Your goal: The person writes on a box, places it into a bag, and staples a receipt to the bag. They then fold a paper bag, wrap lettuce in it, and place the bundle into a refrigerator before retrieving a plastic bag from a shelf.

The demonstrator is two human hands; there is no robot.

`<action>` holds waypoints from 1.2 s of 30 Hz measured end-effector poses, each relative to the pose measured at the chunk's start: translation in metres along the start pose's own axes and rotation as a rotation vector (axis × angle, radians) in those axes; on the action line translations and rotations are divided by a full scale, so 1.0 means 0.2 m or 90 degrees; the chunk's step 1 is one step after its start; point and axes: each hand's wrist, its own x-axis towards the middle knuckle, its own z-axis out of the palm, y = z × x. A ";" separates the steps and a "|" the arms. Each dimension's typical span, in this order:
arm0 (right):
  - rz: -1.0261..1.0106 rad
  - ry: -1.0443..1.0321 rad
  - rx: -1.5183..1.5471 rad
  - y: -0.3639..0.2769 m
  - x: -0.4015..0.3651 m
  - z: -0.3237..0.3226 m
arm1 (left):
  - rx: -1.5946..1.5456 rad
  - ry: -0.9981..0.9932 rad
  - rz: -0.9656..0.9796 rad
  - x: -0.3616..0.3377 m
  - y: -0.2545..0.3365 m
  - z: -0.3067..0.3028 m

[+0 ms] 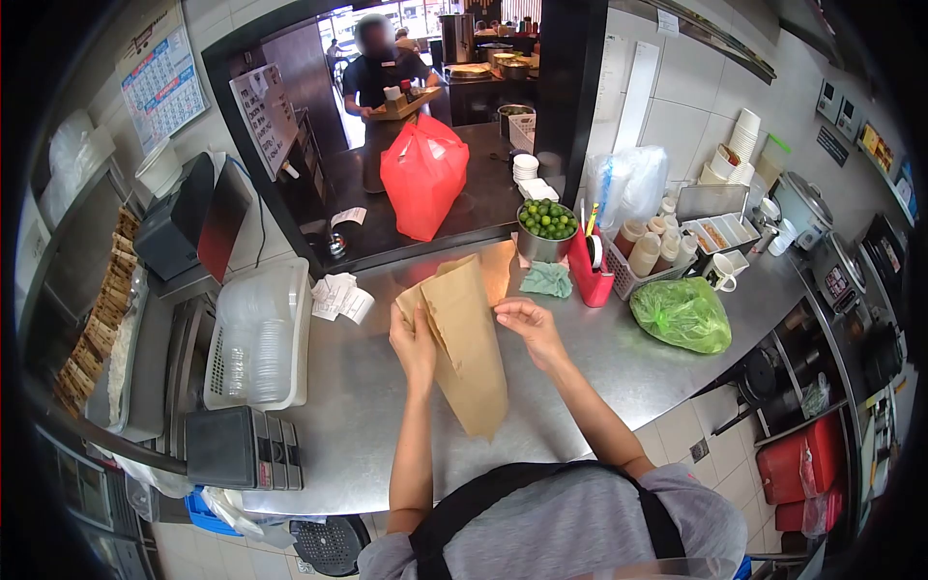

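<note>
A brown paper bag (466, 348) is held upright at a tilt above the steel counter, its far end near the serving window and its lower end toward me. My left hand (416, 340) grips its left side, the thumb on the front by a fold. At the right edge, my right hand (534, 329) has thumb and forefinger pinched together against the paper. What is inside the bag cannot be seen. A red plastic bag (425, 179), tied at the top, stands on the dark window ledge beyond.
Receipts (341, 298) and a white basket of clear lids (294, 372) lie left on the steel counter (348, 435). Right are a pot of limes (547, 222), a green cloth (547, 279), squeeze bottles (646, 253) and a green bag (682, 314). A person (387, 77) holds a tray beyond the window.
</note>
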 end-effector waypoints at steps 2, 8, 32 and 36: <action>0.048 0.006 0.011 0.00 -0.01 0.02 | -0.069 -0.029 -0.044 -0.01 0.01 0.02; 0.054 -0.030 0.070 0.03 -0.05 0.19 | -0.338 -0.133 -0.197 -0.09 -0.02 0.12; -0.100 0.237 0.175 0.00 -0.05 0.12 | -0.094 0.016 -0.042 -0.08 0.03 0.05; -0.325 0.323 -0.214 -0.03 -0.03 0.04 | 0.228 0.069 0.070 -0.02 0.03 -0.05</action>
